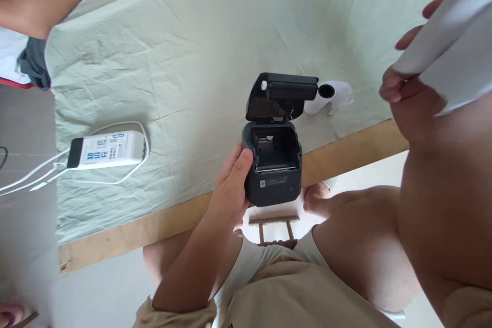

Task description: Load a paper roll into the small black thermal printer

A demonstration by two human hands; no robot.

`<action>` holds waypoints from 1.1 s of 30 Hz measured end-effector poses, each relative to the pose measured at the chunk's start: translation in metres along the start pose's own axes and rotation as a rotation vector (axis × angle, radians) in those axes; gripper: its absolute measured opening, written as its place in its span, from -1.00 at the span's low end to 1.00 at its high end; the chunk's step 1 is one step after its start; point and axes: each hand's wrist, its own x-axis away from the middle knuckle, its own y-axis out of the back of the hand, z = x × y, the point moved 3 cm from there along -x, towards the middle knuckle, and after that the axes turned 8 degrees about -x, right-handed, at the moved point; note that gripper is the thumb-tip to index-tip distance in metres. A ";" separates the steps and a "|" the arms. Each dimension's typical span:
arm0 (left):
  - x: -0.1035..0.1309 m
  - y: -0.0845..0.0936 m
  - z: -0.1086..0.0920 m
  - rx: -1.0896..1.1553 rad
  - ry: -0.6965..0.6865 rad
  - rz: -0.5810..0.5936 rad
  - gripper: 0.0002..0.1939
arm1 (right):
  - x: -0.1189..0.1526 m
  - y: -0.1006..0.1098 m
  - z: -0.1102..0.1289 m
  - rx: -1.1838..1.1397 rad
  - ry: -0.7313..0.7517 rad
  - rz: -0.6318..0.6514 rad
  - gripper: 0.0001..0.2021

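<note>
Portable printer [273, 164], lid [282, 91] raised, is gripped at its side by our left hand [232, 177] above the table's wooden near edge [134, 229]. Our right hand [415, 100] grasps a white paper roll [442, 43]. We record a second roll [315, 105] on the green cloth [184, 82] near the lid and, farther left, a white cabled device [109, 149].

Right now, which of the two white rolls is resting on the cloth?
The roll beside the raised lid of the black printer: it lies on the pale green cloth, whereas the other roll is held in the right hand.
</note>
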 end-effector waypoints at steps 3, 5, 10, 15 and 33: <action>-0.001 0.001 0.001 0.015 0.020 0.034 -0.55 | -0.024 0.008 -0.036 -0.241 -0.085 -0.238 -0.77; 0.000 0.002 0.001 0.012 0.045 0.037 -0.50 | -0.026 0.008 -0.049 -0.144 -0.075 -0.247 -0.74; 0.001 0.001 -0.001 -0.007 0.030 0.030 -0.48 | -0.012 0.006 -0.050 0.440 0.179 -0.009 -0.79; 0.000 0.000 -0.002 0.008 0.009 0.020 -0.51 | -0.015 0.011 -0.056 0.646 0.208 0.067 -0.69; 0.000 0.002 0.000 -0.006 0.061 0.053 -0.40 | 0.020 -0.011 -0.031 0.601 0.857 0.161 -0.53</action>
